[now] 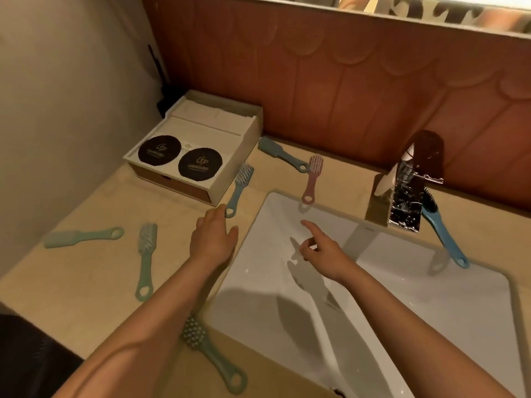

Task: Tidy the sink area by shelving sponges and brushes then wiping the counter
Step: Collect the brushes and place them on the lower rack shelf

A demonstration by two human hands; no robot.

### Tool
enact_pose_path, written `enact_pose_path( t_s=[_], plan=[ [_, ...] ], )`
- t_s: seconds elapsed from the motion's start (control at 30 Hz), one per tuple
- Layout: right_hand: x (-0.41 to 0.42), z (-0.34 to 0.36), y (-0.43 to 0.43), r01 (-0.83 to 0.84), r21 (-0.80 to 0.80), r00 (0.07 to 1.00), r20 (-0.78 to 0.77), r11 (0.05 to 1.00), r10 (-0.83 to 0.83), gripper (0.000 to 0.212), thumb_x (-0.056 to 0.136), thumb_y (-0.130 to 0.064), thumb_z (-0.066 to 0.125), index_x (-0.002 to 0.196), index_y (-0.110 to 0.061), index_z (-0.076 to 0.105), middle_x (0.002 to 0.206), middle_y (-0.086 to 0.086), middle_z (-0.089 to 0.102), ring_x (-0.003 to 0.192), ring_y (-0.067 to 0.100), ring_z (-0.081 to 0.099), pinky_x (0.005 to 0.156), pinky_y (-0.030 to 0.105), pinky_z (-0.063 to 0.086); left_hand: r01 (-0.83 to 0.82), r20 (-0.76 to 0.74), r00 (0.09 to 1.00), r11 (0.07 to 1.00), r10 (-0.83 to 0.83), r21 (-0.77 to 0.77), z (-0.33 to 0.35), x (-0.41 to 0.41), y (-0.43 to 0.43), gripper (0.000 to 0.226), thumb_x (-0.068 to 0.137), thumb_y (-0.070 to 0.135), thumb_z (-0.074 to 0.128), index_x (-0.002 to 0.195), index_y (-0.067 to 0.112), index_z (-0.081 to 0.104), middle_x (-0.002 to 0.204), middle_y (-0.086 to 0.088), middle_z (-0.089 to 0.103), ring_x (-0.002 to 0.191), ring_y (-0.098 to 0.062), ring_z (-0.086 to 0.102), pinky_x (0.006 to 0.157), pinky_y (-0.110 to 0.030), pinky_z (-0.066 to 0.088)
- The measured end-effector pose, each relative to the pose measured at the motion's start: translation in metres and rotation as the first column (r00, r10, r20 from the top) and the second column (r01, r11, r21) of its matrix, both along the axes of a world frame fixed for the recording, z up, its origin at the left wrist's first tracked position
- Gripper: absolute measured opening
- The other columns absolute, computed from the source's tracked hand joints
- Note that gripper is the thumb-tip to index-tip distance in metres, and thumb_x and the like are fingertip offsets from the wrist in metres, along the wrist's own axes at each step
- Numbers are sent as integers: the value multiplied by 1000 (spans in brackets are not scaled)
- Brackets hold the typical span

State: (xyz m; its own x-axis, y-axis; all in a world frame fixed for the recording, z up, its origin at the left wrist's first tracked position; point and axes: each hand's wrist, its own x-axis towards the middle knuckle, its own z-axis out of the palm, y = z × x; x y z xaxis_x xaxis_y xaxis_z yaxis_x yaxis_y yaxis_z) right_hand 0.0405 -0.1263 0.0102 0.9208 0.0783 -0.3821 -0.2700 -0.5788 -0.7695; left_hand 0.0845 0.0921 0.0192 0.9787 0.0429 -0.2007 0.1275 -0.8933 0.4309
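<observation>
Left hand point(214, 239), fingers straight, lies beside a blue brush point(240, 191) (1 of 7); right hand point(321, 251) points, empty.

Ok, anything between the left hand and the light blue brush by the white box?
Nothing visible. The left hand is right at the ringed handle end of the light blue plastic brush on the beige counter.

Box point(198, 156) left of sink point(373, 282); faucet point(402, 196) behind sink.

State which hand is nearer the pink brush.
Right. The right hand is over the sink, just short of the pink brush and pointing toward it; the left hand is farther left, over the counter.
</observation>
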Motion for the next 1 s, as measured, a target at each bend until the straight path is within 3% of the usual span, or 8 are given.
enact_pose_path(
  t_s=[0.23,0.4,0.53,0.6,0.7,0.8,0.87,1.0],
  plan=[
    [38,0,5,124,36,992,-15,992,-124,68,94,-15,44,148,-36,7,111,23,59,100,35,57,87,40,47,15,35,999,966,-25,258,-11,16,-7,40,97,36,36,128,13,45,130,-9,45,117,-27,44,84,-38,45],
    [47,-13,7,171,39,985,-5,984,-171,70,93,-11,45,147,-36,9,149,9,33,132,27,39,90,31,43,45,85,993,942,-78,333,-13,27,-6,37,98,36,34,122,12,50,120,-8,52,108,-23,51,77,-34,46],
    [44,-17,10,255,79,960,101,964,-263,53,92,-5,44,139,-26,32,140,6,44,108,31,57,82,31,45,37,117,990,940,-81,339,-15,28,-4,34,98,37,36,116,12,50,114,-7,56,104,-22,53,74,-31,44],
    [43,-17,13,320,120,927,167,940,-337,38,92,-6,45,128,-19,47,126,3,54,103,22,56,84,27,43,13,125,991,951,-54,309,-16,30,-4,35,96,39,39,112,11,52,112,-8,57,103,-23,53,73,-33,43],
    [39,-16,17,517,247,820,132,819,-557,21,90,-8,52,109,-13,60,101,-1,63,93,17,58,73,20,45,-27,114,993,953,-8,303,-18,34,-9,45,93,49,41,114,10,49,113,-9,56,105,-23,53,77,-34,46],
    [35,-14,22,701,395,651,-13,594,-759,3,87,-9,60,87,-12,60,76,6,61,76,24,61,71,30,49,-17,92,996,940,-15,340,-19,38,-15,50,90,52,44,116,9,47,115,-10,56,106,-24,55,78,-34,47],
    [30,-11,24,758,464,560,-103,459,-822,11,87,-7,61,80,-13,54,64,5,52,61,19,54,65,28,47,-4,73,997,931,-25,365,-17,38,-18,48,90,50,47,114,9,48,114,-11,57,105,-24,56,78,-33,46],
    [17,-3,24,781,549,513,-295,297,-806,21,87,-6,61,103,-13,49,78,7,58,62,16,53,65,26,46,15,-3,1000,945,-15,327,-10,40,-19,44,89,45,53,111,7,50,110,-12,60,102,-26,58,78,-34,44]
  ],
)
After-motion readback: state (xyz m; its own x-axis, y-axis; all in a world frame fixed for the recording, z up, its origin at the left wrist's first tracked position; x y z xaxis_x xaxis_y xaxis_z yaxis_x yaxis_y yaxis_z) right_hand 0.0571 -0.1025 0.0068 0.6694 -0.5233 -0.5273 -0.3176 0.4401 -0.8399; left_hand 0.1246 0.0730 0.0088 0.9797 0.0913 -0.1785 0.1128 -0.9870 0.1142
